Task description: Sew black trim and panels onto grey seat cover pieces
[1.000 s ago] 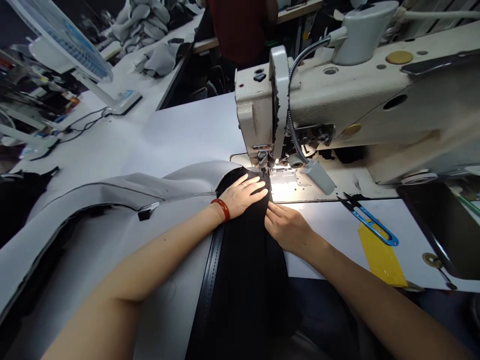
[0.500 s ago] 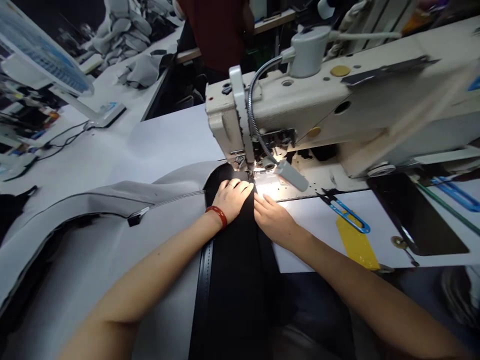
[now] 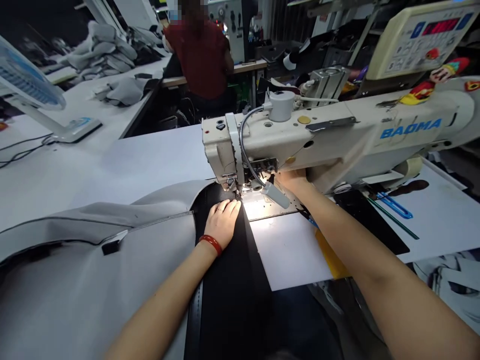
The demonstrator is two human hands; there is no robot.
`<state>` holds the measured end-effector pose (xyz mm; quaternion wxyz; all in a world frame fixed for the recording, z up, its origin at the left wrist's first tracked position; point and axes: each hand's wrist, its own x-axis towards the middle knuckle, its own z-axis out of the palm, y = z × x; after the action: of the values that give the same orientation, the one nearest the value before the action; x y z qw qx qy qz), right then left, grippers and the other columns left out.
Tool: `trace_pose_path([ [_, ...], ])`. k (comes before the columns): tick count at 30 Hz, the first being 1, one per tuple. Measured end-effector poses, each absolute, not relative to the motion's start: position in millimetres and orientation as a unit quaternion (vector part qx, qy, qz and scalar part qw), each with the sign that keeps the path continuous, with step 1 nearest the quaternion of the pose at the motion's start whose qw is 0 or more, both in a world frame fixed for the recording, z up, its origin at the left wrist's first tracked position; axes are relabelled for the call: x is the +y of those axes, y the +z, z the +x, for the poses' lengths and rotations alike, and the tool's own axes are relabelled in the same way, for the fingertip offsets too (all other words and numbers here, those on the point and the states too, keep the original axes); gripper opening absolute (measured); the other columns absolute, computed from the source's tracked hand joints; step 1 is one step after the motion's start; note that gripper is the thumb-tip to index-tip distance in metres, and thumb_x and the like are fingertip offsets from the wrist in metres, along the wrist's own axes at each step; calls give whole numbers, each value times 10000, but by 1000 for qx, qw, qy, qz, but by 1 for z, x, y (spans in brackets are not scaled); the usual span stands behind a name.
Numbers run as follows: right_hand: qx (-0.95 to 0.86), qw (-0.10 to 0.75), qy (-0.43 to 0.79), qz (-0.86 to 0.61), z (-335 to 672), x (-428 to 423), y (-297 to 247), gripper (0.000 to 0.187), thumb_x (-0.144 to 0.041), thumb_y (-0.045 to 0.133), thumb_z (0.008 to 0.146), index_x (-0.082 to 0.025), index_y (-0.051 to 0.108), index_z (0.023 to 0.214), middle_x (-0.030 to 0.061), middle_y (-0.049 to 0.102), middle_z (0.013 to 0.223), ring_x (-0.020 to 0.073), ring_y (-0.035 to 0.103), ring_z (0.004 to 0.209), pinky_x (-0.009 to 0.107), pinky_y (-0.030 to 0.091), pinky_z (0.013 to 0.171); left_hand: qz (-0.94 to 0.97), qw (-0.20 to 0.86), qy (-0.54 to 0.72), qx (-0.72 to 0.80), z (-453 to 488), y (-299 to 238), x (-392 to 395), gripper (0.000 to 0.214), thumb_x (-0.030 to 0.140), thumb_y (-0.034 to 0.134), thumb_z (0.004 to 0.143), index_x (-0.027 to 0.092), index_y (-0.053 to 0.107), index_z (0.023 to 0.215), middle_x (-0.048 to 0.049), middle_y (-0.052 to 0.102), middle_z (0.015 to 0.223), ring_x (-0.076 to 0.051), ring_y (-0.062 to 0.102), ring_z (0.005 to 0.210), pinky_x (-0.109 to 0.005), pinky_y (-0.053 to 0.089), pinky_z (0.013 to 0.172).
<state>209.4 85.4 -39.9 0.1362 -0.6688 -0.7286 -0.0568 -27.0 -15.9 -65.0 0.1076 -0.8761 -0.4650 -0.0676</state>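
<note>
My left hand, with a red bangle at the wrist, lies flat with fingers stretched on the black fabric, fingertips just short of the needle of the white sewing machine. A grey fabric panel joined to the black piece spreads to the left. My right hand reaches in under the machine's arm, behind the small lamp head; its fingers are hidden there, so I cannot tell what they touch.
A yellow tag lies partly under my right forearm. Blue tools rest right of the machine base. A control panel stands at the upper right. A fan sits at the left. A person in a red top works behind.
My right hand left the black fabric and moved up and right, in under the machine's arm. My left hand stayed flat by the needle. The camera tilted up, revealing more of the machine.
</note>
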Motion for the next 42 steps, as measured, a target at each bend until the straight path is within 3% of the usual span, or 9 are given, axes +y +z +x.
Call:
trace_pose_path([
  [7,-717,185,-71,-668,219,90,-44,428,-202,399,840,-77,491,1239,208,575,1193,312,521,1072,465,348,958,-894,95,-82,-430,-37,-69,-12,460,66,312,840,163,549,1222,-94,601,1210,-233,517,1136,-403,442,934],
  [14,-625,151,4,-766,235,61,-51,231,-224,472,817,-77,626,907,231,651,924,320,606,891,422,443,785,-901,83,-70,-420,-38,-64,-13,422,69,336,855,159,551,1208,-84,590,1230,-236,503,1157,-396,426,942],
  [17,-567,231,30,-790,231,21,-43,227,-222,422,841,-96,593,922,173,659,821,272,619,798,391,449,759,-904,72,-61,-417,-39,-59,-13,401,67,357,858,158,553,1196,-76,592,1227,-221,494,1163,-370,420,938],
  [20,-545,344,205,-737,210,-44,-32,207,-263,391,847,-154,555,909,45,607,630,178,557,542,308,455,587,-904,49,-57,-421,-39,-55,-10,347,107,381,876,148,565,1168,-83,595,1215,-226,503,1131,-376,425,908],
  [23,-611,268,528,-525,178,-95,-21,180,-333,475,806,-193,585,783,-17,546,546,127,495,457,235,393,448,-904,14,-58,-424,-37,-51,-10,288,162,431,884,158,581,1129,-86,620,1152,-238,525,1061,-384,425,863],
  [25,-631,247,598,-429,160,-101,-16,150,-295,504,778,-190,602,736,-17,565,586,109,510,500,219,396,473,-926,-37,-55,-373,-36,-46,-13,279,212,471,882,172,567,1141,-73,645,1070,-218,548,989,-344,429,824],
  [35,-626,323,579,-411,142,-41,-43,162,-327,565,702,-171,604,686,1,590,654,103,492,555,225,387,487,-947,-110,-11,-301,-46,-13,-23,407,291,533,875,248,458,1272,46,651,730,-109,561,592,-214,360,584],
  [39,-575,360,581,-449,139,-38,-60,183,-367,535,720,-187,526,694,-54,473,551,75,408,428,220,356,431,-961,-197,-55,-185,-41,-2,-32,205,281,437,929,217,619,1000,13,660,764,-108,574,638,-222,371,600],
  [42,-576,392,530,-483,138,-34,-67,147,-320,500,741,-191,515,672,-51,466,546,72,395,395,221,340,404,-944,-295,-117,-86,-38,18,-44,348,237,287,965,175,629,944,-20,653,754,-108,565,652,-226,412,651],
])
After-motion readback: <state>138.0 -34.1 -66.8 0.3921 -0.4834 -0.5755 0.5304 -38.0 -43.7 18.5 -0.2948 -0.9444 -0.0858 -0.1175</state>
